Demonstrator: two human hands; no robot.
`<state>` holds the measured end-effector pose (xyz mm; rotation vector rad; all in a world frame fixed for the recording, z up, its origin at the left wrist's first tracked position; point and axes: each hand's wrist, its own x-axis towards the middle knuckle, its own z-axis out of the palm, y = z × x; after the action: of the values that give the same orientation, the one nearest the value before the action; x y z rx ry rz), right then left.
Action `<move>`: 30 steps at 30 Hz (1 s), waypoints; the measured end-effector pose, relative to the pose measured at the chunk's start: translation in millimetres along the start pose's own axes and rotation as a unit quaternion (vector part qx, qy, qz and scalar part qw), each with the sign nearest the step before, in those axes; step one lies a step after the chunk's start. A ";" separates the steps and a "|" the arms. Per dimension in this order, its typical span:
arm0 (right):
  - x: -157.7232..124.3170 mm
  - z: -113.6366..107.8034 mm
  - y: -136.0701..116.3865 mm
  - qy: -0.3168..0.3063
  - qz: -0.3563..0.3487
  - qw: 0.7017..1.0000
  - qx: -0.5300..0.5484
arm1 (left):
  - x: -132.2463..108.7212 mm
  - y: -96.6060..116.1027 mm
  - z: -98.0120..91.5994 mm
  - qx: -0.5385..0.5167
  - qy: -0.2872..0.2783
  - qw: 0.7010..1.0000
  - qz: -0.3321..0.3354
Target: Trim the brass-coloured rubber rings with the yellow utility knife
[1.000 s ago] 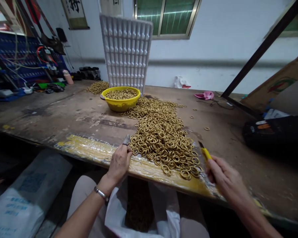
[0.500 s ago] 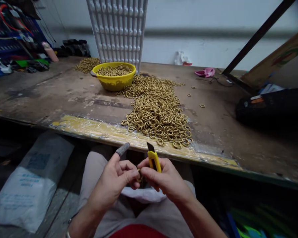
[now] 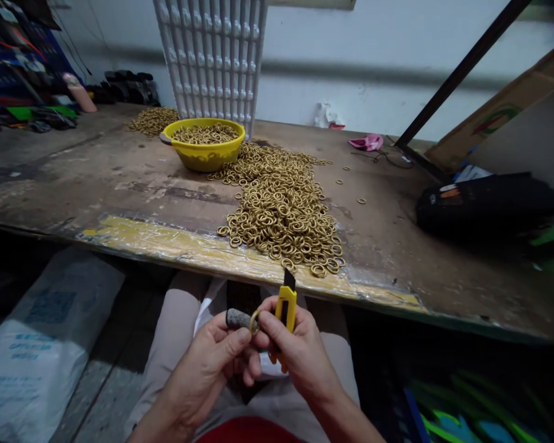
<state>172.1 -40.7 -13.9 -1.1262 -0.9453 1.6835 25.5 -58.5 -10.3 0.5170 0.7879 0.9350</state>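
A single brass-coloured ring [image 3: 255,322] is pinched between my two hands above my lap. My left hand [image 3: 221,351] grips its left side with the thumb and the index finger, which wears a grey finger cover [image 3: 238,319]. With thumb and fingertips my right hand [image 3: 298,344] holds the ring's right side, and it also grips a yellow utility knife [image 3: 286,307], its dark blade pointing up. Beyond my hands, a large heap of similar rings [image 3: 286,215] reaches the front edge of the wooden table [image 3: 133,184].
A yellow basin [image 3: 207,154] full of rings stands behind the heap, before a grey ribbed panel [image 3: 212,55]. A black bag [image 3: 484,200] lies at the right, a pink item [image 3: 368,143] farther back. A white sack [image 3: 41,344] is at lower left.
My left index finger, raised before, has bent down to the ring. The ring now shows more clearly between my hands, and the knife stands more upright. The view has shifted slightly right.
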 end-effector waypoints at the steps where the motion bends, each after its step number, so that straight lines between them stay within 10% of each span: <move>1: -1.1 0.3 1.7 0.002 -0.004 1.000 0.002 | -0.7 -0.8 0.8 -0.010 -0.006 1.000 -0.004; 10: -12.2 -5.2 -5.5 0.010 -0.104 0.978 -0.183 | -5.8 -2.7 5.6 0.036 0.003 0.999 -0.002; 19: -29.2 -31.4 -12.2 -0.076 -0.228 0.765 -0.597 | -11.6 -3.8 2.2 0.199 0.075 0.975 0.061; 30: -23.3 -25.7 -9.2 -0.055 -0.235 0.699 -0.674 | -13.6 4.7 10.8 0.407 0.113 0.899 0.120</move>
<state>203.5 -56.5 -6.6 -1.4008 -2.4641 0.4015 26.8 -68.5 4.6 1.2739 1.3571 0.8714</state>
